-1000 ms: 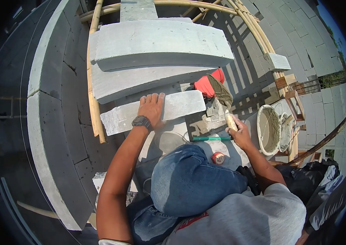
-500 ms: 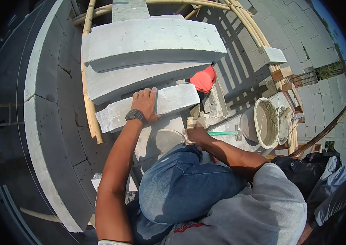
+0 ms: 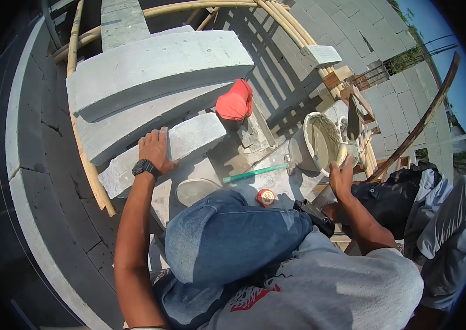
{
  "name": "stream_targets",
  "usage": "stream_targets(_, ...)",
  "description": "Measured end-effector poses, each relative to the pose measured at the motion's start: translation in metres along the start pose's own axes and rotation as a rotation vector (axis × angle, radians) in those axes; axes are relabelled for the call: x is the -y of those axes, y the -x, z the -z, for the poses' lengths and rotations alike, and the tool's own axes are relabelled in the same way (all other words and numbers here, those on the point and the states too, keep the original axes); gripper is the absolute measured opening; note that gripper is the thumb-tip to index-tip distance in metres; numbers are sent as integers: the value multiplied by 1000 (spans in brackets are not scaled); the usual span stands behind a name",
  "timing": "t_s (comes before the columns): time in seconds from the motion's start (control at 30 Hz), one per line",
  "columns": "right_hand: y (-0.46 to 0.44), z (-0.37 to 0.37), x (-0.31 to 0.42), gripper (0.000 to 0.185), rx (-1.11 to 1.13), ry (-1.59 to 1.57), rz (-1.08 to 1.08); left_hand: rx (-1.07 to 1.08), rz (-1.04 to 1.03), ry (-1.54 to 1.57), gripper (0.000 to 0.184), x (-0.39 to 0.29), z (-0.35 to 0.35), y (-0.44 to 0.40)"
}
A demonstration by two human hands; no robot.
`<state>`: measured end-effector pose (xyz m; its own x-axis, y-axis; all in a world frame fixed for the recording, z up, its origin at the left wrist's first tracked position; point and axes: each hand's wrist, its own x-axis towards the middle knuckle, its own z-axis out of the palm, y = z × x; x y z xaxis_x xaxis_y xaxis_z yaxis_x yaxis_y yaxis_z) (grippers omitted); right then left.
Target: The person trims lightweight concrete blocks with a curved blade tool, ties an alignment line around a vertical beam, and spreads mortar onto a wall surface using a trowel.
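Observation:
My left hand [image 3: 156,152] lies with its fingers stretched over the top of a pale grey lightweight block [image 3: 189,140], the nearest of several stacked ones. Out to the right, my right hand [image 3: 341,177] is closed around the pale handle of a trowel [image 3: 353,120]. Its dark blade points up beside the rim of a mortar-coated bucket [image 3: 305,148]. A hammer with a green handle [image 3: 252,174] lies between my hands. Closer to my knee sits a round red and white object [image 3: 265,198], perhaps a tape measure. A pale round tub [image 3: 193,191] stands below my left hand.
Below, beyond the blocks, is a person in a red cap [image 3: 235,100]. A block wall [image 3: 21,165] runs along the left. Bamboo poles [image 3: 76,110] frame the platform. Another person's grey trousers [image 3: 453,242] and a dark bag [image 3: 384,203] are at the right.
My right hand has swung from beside my knee to the mortar bucket, carrying the trowel. My left hand stays on the block. The view has turned right, and the red cap shows more fully.

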<state>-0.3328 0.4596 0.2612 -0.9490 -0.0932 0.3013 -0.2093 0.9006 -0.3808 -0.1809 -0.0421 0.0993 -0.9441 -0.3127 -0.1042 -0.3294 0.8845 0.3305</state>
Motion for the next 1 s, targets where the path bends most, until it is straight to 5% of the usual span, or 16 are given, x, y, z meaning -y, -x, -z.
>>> stream_targets(0.1,-18,2,-76,40,226,67,-258,-54,-19,-5,116,0,-3,2)
stream_targets(0.23,-43,14,-85,25,658,150,-428,-29,-16,8,114,-2,-1,3)
stream_targets(0.37,-90,-12,-113,33,1092,835,105,-19,-24,25,112,-3,3,3)
stream_targets(0.43,-83,-2,-18,38,1038,1105,251,-32,-28,48,111,1,3,6)
stream_targets(0.53,-82,-37,86,54,924,883,347,-52,-74,83,113,7,4,12)
stream_targets(0.6,-53,-73,167,66,876,285,605,-120,-114,133,113,14,-2,14)
stream_targets(0.8,3,-238,305,141,765,104,1575,-91,-84,-33,121,15,0,45)
stream_targets(0.87,-2,-268,324,150,1030,76,1544,-93,-33,-9,118,12,0,62)
stream_targets(0.93,-1,-280,327,163,986,244,1599,-23,10,50,112,8,2,81)
stream_targets(1.0,7,-272,339,153,953,292,1567,-49,45,61,101,6,-2,106)
